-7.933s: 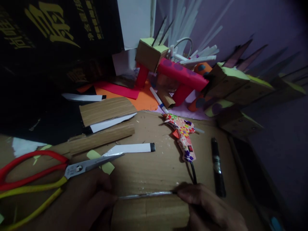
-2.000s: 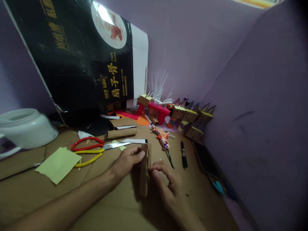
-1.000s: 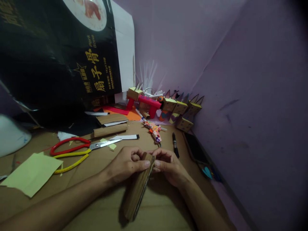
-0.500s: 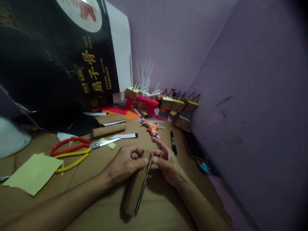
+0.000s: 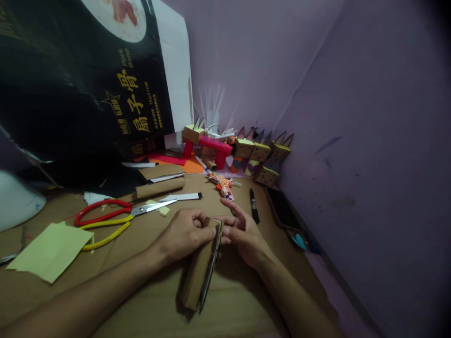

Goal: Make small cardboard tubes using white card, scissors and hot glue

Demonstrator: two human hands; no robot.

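Observation:
A folded strip of brown cardboard (image 5: 199, 277) slants toward me, its far end between my hands. My left hand (image 5: 186, 233) grips that end from the left, thumb pressed on top and fingers curled behind. From the right, my right hand (image 5: 244, 234) pinches the same end at its open edge, with the index finger raised. The fingertips under the cardboard are hidden. Left of my hands lie scissors (image 5: 132, 213) with one red and one yellow handle, blades apart.
Yellow paper (image 5: 51, 251) lies at the left, and folded cardboard pieces (image 5: 160, 188) lie behind the scissors. A black marker (image 5: 254, 206) and a phone (image 5: 282, 209) are at the right. Behind stand cardboard animal figures (image 5: 260, 152), a pink one (image 5: 214, 146) and a large black box (image 5: 88, 84).
The slit along the cardboard's right edge looks slightly wider, and its near end has shifted a little. Both hands keep almost the same place.

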